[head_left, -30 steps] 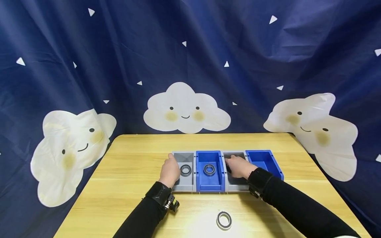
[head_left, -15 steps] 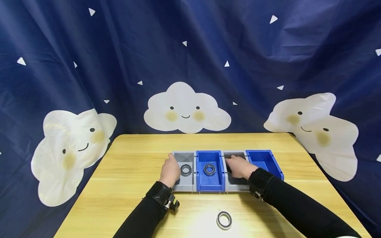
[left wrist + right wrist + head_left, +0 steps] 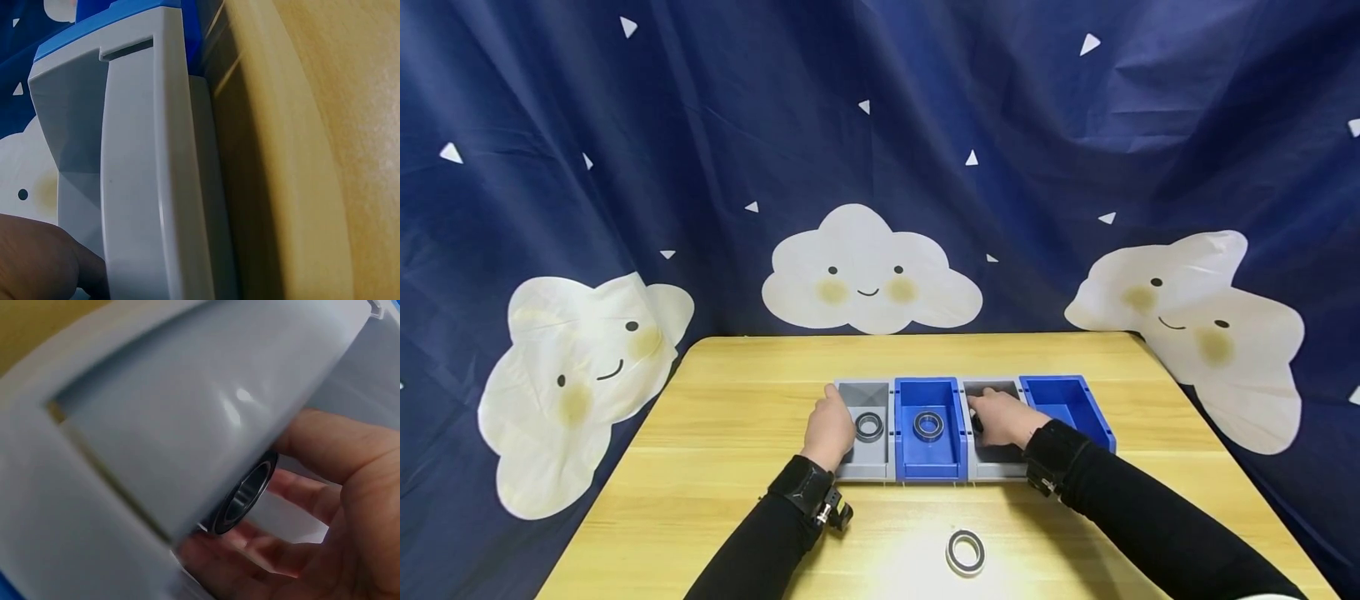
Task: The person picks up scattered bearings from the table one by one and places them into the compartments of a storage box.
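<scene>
Four-in-a-row style bins, alternating grey and blue, stand side by side on the table. My left hand (image 3: 829, 429) grips the outer side wall of the leftmost grey bin (image 3: 863, 472); its thumb (image 3: 44, 259) shows at that bin in the left wrist view. A ball bearing (image 3: 869, 427) lies flat inside this bin, and a second bearing (image 3: 928, 426) lies in the blue bin (image 3: 930, 471) beside it. My right hand (image 3: 1003, 418) reaches into the other grey bin (image 3: 996, 472). There it holds a dark-sealed bearing (image 3: 247, 494) between thumb and fingers, partly hidden by the bin's front wall.
Another blue bin (image 3: 1067, 400) closes the row at the right, partly behind the right wrist. A loose bearing (image 3: 966, 552) lies on the wooden table (image 3: 737, 417) in front of the row. A dark blue curtain (image 3: 880, 158) with clouds hangs behind the table.
</scene>
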